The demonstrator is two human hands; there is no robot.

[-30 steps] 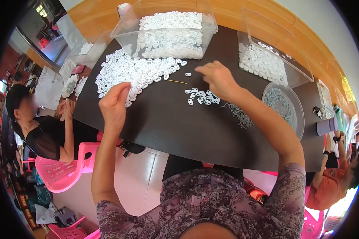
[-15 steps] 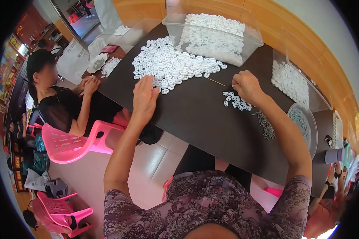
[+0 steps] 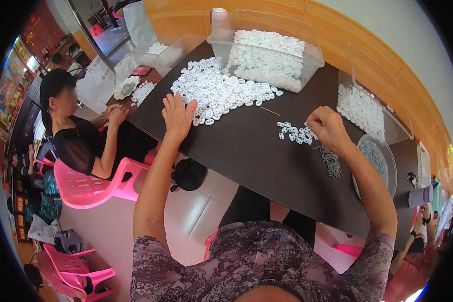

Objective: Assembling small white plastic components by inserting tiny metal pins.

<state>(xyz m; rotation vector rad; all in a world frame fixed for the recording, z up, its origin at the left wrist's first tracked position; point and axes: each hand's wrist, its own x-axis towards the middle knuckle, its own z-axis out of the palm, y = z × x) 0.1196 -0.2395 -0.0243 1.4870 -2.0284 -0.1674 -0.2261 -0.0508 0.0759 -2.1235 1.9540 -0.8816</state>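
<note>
My left hand (image 3: 178, 117) is at the near-left edge of a large pile of small white oval plastic pieces with holes (image 3: 216, 88), fingers spread and palm down. Over on the right, my right hand (image 3: 329, 130) is closed, its fingertips pinched beside a small group of white two-holed pieces (image 3: 296, 135). Whatever those fingertips hold is hidden. Just below that hand lies a heap of thin grey metal screws or pins (image 3: 331, 163). A thin gold-coloured rod (image 3: 271, 111) rests between the big pile and the small group.
On the dark table (image 3: 236, 146), a clear bin of white pieces (image 3: 267, 55) stands behind the pile. Another clear bin (image 3: 362, 108) is at the right, near a tub of grey metal parts (image 3: 375, 161). A person (image 3: 80, 126) sits at the left on a pink chair (image 3: 95, 186).
My left hand has moved slightly left and its fingers have spread. My right hand has moved right and nearer to me, over the right side of the small group.
</note>
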